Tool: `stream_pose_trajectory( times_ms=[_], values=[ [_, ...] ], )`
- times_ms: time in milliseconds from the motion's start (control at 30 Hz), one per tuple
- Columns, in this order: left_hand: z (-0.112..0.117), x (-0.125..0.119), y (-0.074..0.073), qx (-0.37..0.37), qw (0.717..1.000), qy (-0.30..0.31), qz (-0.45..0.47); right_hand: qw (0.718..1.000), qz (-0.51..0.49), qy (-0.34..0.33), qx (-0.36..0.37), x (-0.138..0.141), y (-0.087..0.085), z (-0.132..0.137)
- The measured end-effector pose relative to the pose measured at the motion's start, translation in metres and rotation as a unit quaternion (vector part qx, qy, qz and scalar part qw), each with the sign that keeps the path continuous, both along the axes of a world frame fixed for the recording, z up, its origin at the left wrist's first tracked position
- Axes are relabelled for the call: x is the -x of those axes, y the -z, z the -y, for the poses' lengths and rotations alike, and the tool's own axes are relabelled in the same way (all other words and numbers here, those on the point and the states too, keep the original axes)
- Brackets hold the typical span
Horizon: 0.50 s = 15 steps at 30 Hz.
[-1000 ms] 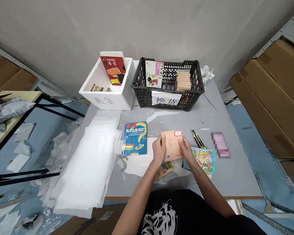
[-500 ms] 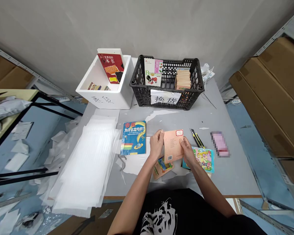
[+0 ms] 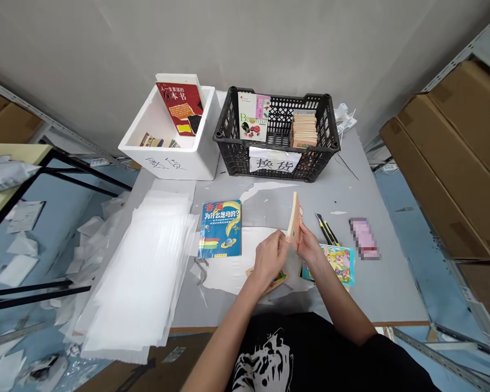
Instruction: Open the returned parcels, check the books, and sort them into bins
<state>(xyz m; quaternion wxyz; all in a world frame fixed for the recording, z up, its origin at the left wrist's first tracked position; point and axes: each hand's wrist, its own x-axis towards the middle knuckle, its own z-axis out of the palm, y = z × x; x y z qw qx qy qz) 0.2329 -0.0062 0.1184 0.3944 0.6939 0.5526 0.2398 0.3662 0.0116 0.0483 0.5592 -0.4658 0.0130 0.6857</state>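
Note:
A thin pinkish-orange book (image 3: 294, 220) is held up over the table, turned nearly edge-on with its spine side facing left. My right hand (image 3: 309, 245) grips it from the right. My left hand (image 3: 271, 255) has its fingers closed at the lower left corner of the same book. Beneath my left hand lies another small book (image 3: 278, 280) with a coloured picture, partly covered. By my right wrist sits a turquoise book with cartoon figures (image 3: 338, 264). Left of my hands, a blue book (image 3: 220, 230) lies flat.
A white foam box (image 3: 188, 163) and a black plastic crate (image 3: 277, 144), both with books, stand at the back. White foam sheets (image 3: 134, 277) are piled at left. A yellow-black utility knife (image 3: 327, 230) and a blurred pink phone-like item (image 3: 365, 238) lie right.
The pinkish book has turned from its back cover facing me to nearly edge-on. My left hand has moved down from its upper left to its lower corner.

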Motion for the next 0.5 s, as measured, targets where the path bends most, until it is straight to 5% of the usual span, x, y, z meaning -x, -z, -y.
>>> stream_pose_trajectory(
  times_ms=[133, 267, 400, 500],
  values=[
    [0.011, -0.004, -0.004, -0.092, 0.99, 0.022, -0.104, 0.999, -0.035, -0.008, -0.011, 0.003, -0.003, -0.001],
    [0.006, -0.003, -0.002, -0.143, 0.973, -0.002, -0.18, 0.998, -0.006, 0.062, -0.013, 0.009, -0.005, 0.005],
    [-0.005, 0.001, 0.001, -0.12, 0.969, -0.04, -0.214, 0.987, 0.067, 0.143, -0.017, 0.017, -0.005, 0.008],
    [-0.023, 0.006, 0.008, -0.058, 0.986, -0.08, -0.13, 0.976, 0.125, 0.168, -0.062, 0.02, -0.014, 0.005]
  ],
)
